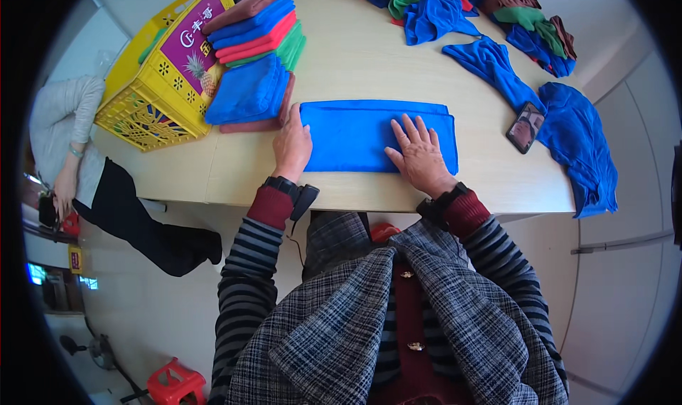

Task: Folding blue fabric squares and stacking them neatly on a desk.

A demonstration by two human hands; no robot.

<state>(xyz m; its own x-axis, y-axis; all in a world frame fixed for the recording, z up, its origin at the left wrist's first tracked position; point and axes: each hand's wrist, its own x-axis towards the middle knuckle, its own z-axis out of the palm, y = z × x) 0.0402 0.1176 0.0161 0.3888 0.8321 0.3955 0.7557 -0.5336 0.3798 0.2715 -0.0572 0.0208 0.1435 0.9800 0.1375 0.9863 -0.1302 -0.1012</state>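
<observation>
right hand point(424, 160) lies outspread on blue cloth point(348, 142), left hand point(293, 148) half-curled at its edge, grip unclear.

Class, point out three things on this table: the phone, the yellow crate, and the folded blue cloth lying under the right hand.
Phone point(526, 128): head view, middle of its screen.
Yellow crate point(162, 85): head view, its side wall.
Folded blue cloth point(352, 140): head view, bare part of its top face.

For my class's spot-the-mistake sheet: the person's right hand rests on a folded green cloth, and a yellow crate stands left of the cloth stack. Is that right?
Not quite: the head view shows that the folded cloth under the right hand is blue, not green. The yellow crate does stand left of the cloth stack.
</observation>
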